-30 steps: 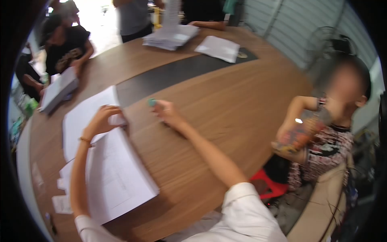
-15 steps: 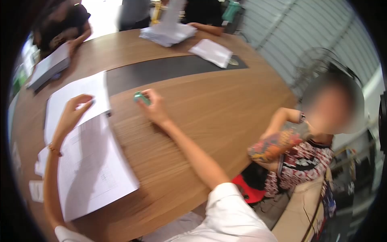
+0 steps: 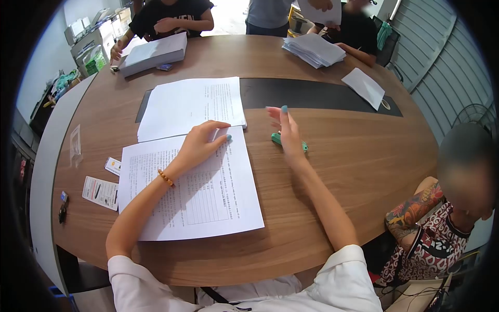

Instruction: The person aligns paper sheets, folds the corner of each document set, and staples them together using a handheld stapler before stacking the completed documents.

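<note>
two hands: the left hand [image 3: 200,143] rests on the papers [image 3: 208,192], fingers parted, no grip visible; the right hand [image 3: 289,135], upper fingers spread, is nearer the green tool [image 3: 276,138]; whether gripped, i cannot tell. it lies wristward of those fingertips, long axis crossing the palm.

White paper [image 3: 202,192], black-printed (brown, wood-grained table [image 3: 358,166])

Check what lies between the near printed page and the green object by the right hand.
Only a bare strip of the wooden table lies between the printed page and the green object, shown in the head view.
</note>
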The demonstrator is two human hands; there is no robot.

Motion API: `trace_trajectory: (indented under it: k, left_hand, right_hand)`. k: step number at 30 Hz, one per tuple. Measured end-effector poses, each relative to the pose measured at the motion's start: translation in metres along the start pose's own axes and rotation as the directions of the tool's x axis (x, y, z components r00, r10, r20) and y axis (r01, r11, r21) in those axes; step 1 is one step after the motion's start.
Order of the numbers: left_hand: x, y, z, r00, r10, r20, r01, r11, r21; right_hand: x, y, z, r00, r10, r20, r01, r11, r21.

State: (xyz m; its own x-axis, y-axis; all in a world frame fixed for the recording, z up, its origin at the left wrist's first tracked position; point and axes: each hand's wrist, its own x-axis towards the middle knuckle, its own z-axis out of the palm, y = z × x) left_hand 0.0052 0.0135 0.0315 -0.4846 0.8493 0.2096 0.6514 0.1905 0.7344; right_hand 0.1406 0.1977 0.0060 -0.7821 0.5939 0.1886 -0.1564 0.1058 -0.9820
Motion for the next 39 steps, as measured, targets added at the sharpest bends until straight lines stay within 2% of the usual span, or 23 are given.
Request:
trace_trajectory:
  k: [1,3,5,8,10,12,15,18,21,22,23,24,26,27,29,31,33,37,39]
  left_hand:
    - [0.000,-0.004,0.002,0.999,0.029,-0.025,-0.029,1.000,-0.007]
    - [-0.002,-0.005,0.004,0.998,0.055,-0.042,-0.055,0.998,-0.008]
    - [-0.001,-0.002,0.002,1.000,-0.029,0.009,0.029,0.999,-0.022]
    - [0.000,-0.002,0.002,0.997,-0.056,0.046,0.055,0.998,0.016]
    - [0.001,-0.001,0.001,0.996,-0.069,0.048,0.068,0.998,0.004]
    - [0.001,-0.003,0.002,0.999,-0.035,0.040,0.034,0.999,0.016]
    - [0.003,-0.008,0.004,0.999,0.028,0.023,-0.029,0.999,0.032]
    - [0.002,-0.003,0.001,0.997,-0.054,0.063,0.053,0.999,0.013]
    - [0.002,-0.007,0.004,0.999,-0.016,0.036,0.016,1.000,0.006]
    - [0.002,-0.005,0.003,0.999,-0.016,0.033,0.016,1.000,0.007]
    - [0.002,-0.001,0.002,0.998,-0.031,0.048,0.031,1.000,0.004]
    - [0.002,0.001,0.001,0.997,-0.047,0.063,0.047,0.999,-0.002]
    - [0.002,0.000,0.001,0.998,-0.027,0.062,0.027,1.000,0.000]
    - [0.003,-0.001,0.001,0.998,-0.004,0.068,0.003,1.000,0.007]
    - [0.003,0.003,-0.001,0.994,-0.015,0.105,0.015,1.000,-0.005]
    - [0.004,0.002,-0.002,0.989,-0.028,0.143,0.030,1.000,-0.010]
    - [0.005,-0.005,0.000,0.991,0.057,0.121,-0.043,0.992,-0.118]
    - [0.006,-0.012,0.003,0.990,0.058,0.132,-0.040,0.990,-0.135]
    - [0.006,-0.017,0.005,0.984,0.171,0.041,-0.167,0.982,-0.089]
  right_hand:
    - [0.006,0.003,0.012,1.000,-0.001,0.006,0.001,1.000,0.001]
    - [0.015,0.012,0.040,0.993,-0.056,0.102,0.007,0.903,0.430]
    - [0.022,0.016,0.057,0.992,-0.084,0.099,0.031,0.894,0.447]
    - [0.032,0.024,0.073,0.980,-0.138,0.140,0.065,0.899,0.433]
    - [0.031,0.021,0.078,0.964,-0.141,0.225,0.077,0.959,0.272]
    - [0.028,0.019,0.079,0.968,-0.114,0.222,0.055,0.965,0.256]
    - [0.028,0.022,0.083,0.984,-0.104,0.146,0.082,0.986,0.148]
    - [0.030,0.028,0.083,0.985,-0.130,0.114,0.110,0.980,0.169]
    - [0.026,0.024,0.068,0.987,-0.161,0.027,0.159,0.984,0.082]
    - [0.015,0.014,0.055,0.974,-0.217,0.067,0.225,0.963,-0.152]
    - [0.004,0.006,0.045,0.957,-0.262,0.122,0.288,0.882,-0.373]
    - [-0.007,0.002,0.039,0.957,-0.262,0.129,0.291,0.881,-0.374]
    - [-0.028,-0.005,0.030,0.892,-0.388,0.230,0.436,0.614,-0.657]
    - [-0.033,-0.007,0.031,0.893,-0.387,0.230,0.435,0.613,-0.660]
    - [-0.039,-0.011,0.032,0.863,-0.415,0.287,0.471,0.455,-0.756]
    - [-0.038,-0.014,0.031,0.869,-0.398,0.292,0.463,0.450,-0.764]
    - [-0.038,-0.019,0.031,0.874,-0.378,0.304,0.460,0.444,-0.769]
    - [-0.036,-0.018,0.033,0.858,-0.389,0.336,0.492,0.432,-0.756]
    - [-0.036,-0.016,0.034,0.855,-0.372,0.361,0.502,0.423,-0.754]
